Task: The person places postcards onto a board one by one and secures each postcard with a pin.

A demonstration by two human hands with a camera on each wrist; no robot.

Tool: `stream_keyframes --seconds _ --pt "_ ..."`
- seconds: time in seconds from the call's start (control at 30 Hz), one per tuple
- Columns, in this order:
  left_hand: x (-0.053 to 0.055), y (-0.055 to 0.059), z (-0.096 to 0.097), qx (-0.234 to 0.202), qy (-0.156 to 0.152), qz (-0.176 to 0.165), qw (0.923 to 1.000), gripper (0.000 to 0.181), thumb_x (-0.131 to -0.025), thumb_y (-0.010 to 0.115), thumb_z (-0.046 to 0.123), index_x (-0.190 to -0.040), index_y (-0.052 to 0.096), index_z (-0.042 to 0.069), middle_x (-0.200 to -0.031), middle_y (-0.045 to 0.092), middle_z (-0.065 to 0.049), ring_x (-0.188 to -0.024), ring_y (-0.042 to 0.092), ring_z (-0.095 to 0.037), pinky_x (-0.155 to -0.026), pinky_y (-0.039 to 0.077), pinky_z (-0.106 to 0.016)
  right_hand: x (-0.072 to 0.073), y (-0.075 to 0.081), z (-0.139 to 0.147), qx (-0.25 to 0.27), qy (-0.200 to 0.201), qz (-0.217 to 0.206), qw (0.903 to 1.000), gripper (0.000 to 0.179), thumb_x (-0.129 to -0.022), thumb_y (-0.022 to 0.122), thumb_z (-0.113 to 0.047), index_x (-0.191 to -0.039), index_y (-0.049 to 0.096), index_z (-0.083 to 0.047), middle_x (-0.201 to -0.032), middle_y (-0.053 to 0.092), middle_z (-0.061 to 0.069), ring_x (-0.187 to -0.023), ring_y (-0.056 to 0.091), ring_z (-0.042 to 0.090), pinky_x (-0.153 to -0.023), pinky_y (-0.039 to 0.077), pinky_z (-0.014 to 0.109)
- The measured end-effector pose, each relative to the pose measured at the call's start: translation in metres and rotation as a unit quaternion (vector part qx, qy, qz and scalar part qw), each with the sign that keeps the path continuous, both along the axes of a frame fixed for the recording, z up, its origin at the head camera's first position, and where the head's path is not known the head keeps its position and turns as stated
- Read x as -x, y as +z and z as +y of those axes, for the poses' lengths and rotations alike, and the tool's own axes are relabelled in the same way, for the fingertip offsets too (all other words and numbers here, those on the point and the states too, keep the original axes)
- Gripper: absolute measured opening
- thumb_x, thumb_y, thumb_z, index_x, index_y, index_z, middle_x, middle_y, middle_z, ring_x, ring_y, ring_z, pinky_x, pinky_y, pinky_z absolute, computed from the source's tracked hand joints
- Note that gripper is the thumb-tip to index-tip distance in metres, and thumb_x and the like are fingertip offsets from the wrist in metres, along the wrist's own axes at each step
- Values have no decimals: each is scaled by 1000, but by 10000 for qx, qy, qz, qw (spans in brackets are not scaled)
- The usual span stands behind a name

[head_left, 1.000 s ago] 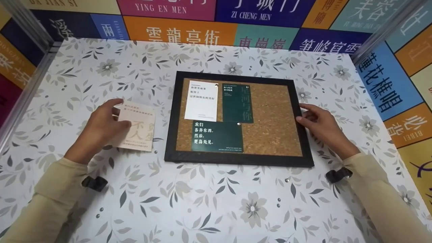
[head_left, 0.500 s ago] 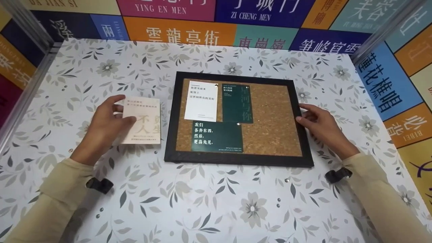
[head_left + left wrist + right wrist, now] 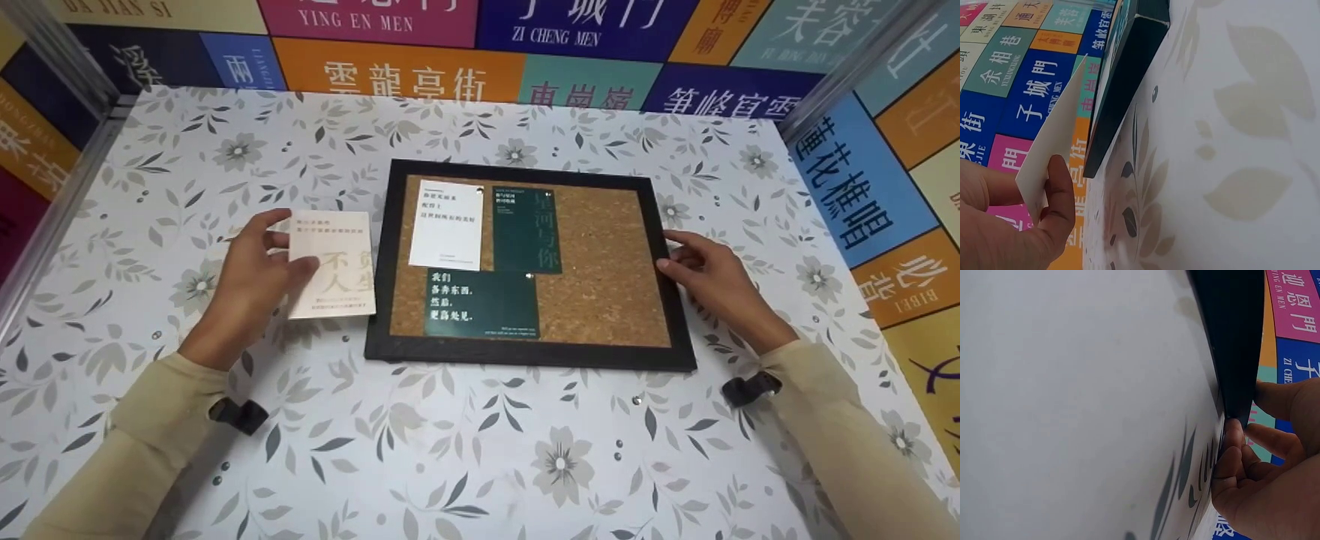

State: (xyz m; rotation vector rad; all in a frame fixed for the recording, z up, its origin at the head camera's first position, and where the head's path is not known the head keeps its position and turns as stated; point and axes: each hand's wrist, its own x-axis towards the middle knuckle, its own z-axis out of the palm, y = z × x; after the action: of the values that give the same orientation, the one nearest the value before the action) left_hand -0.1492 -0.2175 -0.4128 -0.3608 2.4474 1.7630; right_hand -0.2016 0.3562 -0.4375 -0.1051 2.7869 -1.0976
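Between thumb and fingers, my left hand (image 3: 251, 281) pinches a cream card (image 3: 330, 277) with printed Chinese text by its left side. The card's right edge comes up to the left side of a black-framed corkboard (image 3: 607, 255). In the left wrist view the card (image 3: 1053, 138) is tilted, raised off the table beside the frame. My right hand (image 3: 709, 285) grips the board's right edge, thumb on top; the right wrist view has its fingers (image 3: 1233, 433) at the frame's underside. On the cork sit a white card (image 3: 447, 229), a green upright card (image 3: 517, 244) and a green sideways card (image 3: 487, 307).
A white cloth with leaves and flowers covers the table (image 3: 450, 450). A tiny shiny pin-like piece (image 3: 637, 401) lies below the board's lower right. Panels (image 3: 397, 71) with coloured Chinese lettering stand behind and at both sides.
My left hand has lifted the cream card and carried it rightward, up to the board's left frame, and the card has straightened. The right hand keeps its place on the board.
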Motion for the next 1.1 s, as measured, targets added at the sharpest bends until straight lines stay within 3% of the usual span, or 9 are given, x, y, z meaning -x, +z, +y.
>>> stream_keyframes --seconds 0.2,0.9,1.1 --pt "2 -2 9 -326 30 114 9994 85 -99 67 -7 -173 25 4 -133 56 -17 -106 68 -15 -80 58 -21 0 0 0 30 -8 -8 10000 61 -113 66 -27 -167 47 -7 -125 66 18 -91 58 11 -64 50 21" --pt "11 -1 46 -384 7 264 9989 84 -95 68 -10 -169 32 2 -127 58 -19 -99 70 -19 -74 59 -21 3 -4 3 130 43 90 9999 60 -112 67 -22 -165 48 -3 -124 67 20 -89 57 7 -66 48 19" --pt "14 1 57 -416 -9 162 9990 84 -95 67 -11 -170 33 5 -131 57 -20 -101 69 -20 -74 58 -22 2 -4 2 182 33 132 9997 59 -112 68 -22 -164 50 -3 -123 67 20 -89 57 7 -65 48 19"
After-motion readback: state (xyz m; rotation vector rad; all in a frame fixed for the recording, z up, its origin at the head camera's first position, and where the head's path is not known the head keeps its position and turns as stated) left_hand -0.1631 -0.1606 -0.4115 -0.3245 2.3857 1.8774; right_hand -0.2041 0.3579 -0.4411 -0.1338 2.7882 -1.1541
